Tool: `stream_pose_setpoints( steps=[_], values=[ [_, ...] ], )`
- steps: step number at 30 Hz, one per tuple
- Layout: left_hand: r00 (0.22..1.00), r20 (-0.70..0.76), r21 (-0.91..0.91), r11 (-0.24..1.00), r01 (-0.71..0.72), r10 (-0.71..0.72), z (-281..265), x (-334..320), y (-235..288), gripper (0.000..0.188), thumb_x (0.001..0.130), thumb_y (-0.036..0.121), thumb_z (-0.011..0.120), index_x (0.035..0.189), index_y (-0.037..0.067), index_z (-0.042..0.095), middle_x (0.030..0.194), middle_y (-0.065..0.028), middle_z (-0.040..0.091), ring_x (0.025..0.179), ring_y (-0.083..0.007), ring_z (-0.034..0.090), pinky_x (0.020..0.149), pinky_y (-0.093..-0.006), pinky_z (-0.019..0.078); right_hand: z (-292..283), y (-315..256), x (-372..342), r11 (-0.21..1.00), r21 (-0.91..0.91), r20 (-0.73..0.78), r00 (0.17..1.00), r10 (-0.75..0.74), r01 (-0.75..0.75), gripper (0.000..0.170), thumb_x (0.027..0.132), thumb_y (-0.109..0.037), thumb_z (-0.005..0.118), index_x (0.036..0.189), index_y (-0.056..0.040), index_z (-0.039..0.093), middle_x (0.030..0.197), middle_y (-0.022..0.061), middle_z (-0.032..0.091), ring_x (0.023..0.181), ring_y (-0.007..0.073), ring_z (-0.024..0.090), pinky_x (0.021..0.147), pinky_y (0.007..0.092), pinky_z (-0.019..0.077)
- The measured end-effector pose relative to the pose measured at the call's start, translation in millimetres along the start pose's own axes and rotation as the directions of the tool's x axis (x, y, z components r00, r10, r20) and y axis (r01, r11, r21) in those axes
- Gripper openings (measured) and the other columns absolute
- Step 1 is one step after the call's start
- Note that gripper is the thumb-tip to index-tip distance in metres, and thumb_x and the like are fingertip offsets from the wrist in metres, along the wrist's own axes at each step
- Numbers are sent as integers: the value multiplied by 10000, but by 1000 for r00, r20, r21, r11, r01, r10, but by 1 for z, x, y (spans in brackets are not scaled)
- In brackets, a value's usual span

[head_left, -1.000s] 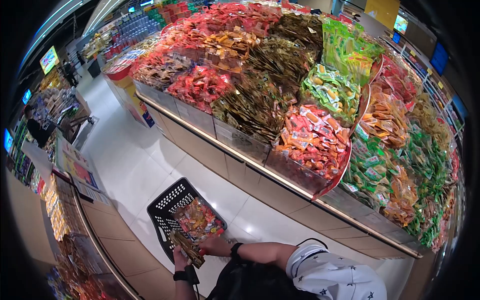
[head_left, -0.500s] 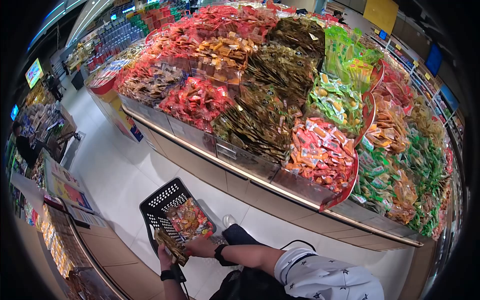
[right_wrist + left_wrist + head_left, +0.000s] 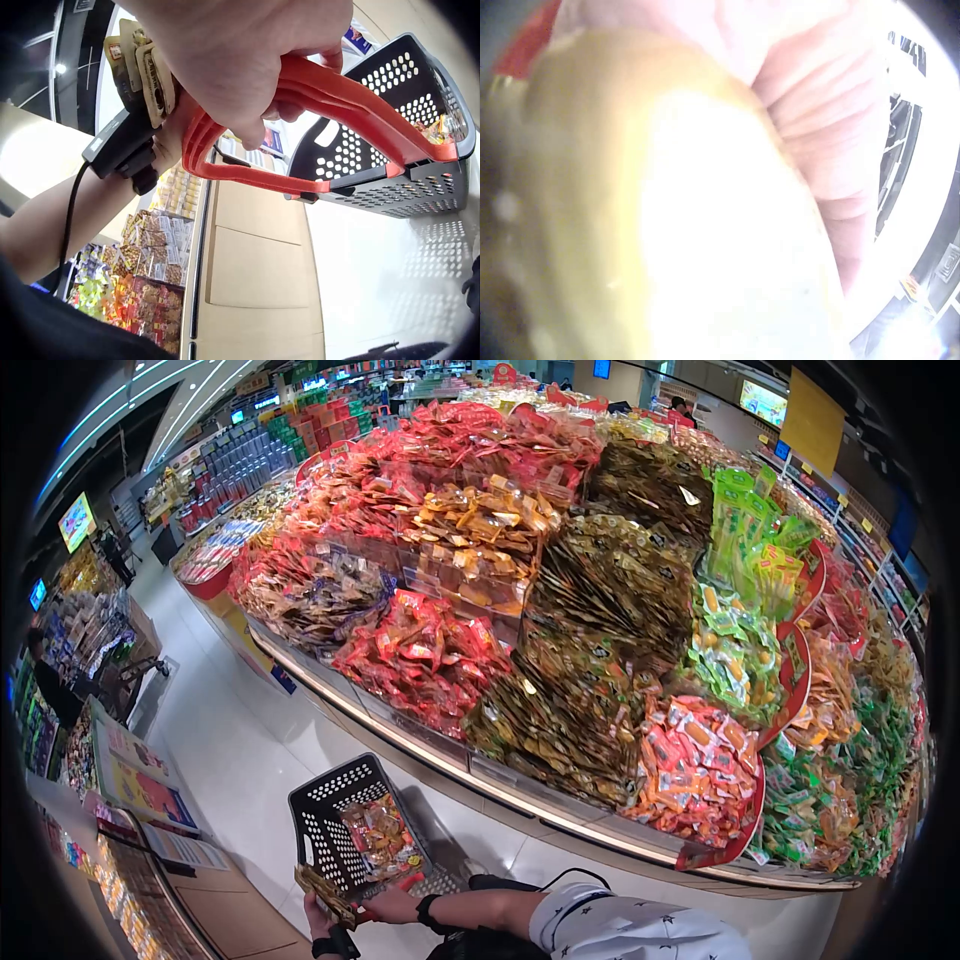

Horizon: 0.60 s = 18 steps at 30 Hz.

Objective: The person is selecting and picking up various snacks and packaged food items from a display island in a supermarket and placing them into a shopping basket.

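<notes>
My right hand [image 3: 225,60] grips the red handle [image 3: 337,97] of a black shopping basket, its fingers curled around the bar. The basket [image 3: 405,196] has walls full of round holes and hangs tilted just ahead of me. Inside lie several red and orange snack packets [image 3: 380,835]. In the head view my left hand [image 3: 318,915] holds a bunch of gold-brown snack packets [image 3: 325,888] beside the basket's near edge. One packet [image 3: 592,187] fills most of the left wrist view, blurred and overexposed, against the palm. The left fingertips are hidden.
A long display [image 3: 440,760] heaped with packaged snacks runs across the front and right. Another shelf counter [image 3: 225,885] stands close on the left. Between them lies a pale tiled floor [image 3: 235,730]. A person in dark clothes [image 3: 55,680] is at the far left.
The head view has shifted, so the snack display looks larger and nearer. Both hands and the basket sit lower in the frame. Each hand keeps its hold.
</notes>
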<state>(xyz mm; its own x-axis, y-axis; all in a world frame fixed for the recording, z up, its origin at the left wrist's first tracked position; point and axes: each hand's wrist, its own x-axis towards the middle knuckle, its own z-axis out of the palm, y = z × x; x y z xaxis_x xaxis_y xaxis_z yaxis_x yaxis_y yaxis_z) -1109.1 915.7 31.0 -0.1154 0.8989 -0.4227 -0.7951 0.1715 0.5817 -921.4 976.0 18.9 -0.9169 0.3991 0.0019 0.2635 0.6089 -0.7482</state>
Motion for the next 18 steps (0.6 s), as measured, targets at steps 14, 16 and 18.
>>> stream_pose_setpoints(
  steps=[14,16,18],
  values=[
    [985,131,45,993,109,-114,10,80,50,431,765,357,543,1098,89,500,965,-104,597,823,-275,600,685,-421,520,-65,30,60,970,179,272,956,112,-165,578,649,-206,664,1147,-42,421,952,149,575,911,308,543,765,425,385],
    [983,119,51,990,131,-136,14,89,48,428,766,346,544,1100,83,495,971,-107,594,832,-278,597,702,-428,513,-76,35,56,892,439,266,964,-17,-106,528,630,-228,680,1065,-36,452,913,138,548,867,273,543,727,382,409],
    [983,83,56,986,158,-162,21,101,45,424,768,324,547,1103,71,487,984,-114,588,850,-285,592,736,-444,499,-88,52,63,827,531,319,948,4,-183,604,650,-175,659,1165,-26,382,969,124,512,891,202,509,754,318,424]
  ],
)
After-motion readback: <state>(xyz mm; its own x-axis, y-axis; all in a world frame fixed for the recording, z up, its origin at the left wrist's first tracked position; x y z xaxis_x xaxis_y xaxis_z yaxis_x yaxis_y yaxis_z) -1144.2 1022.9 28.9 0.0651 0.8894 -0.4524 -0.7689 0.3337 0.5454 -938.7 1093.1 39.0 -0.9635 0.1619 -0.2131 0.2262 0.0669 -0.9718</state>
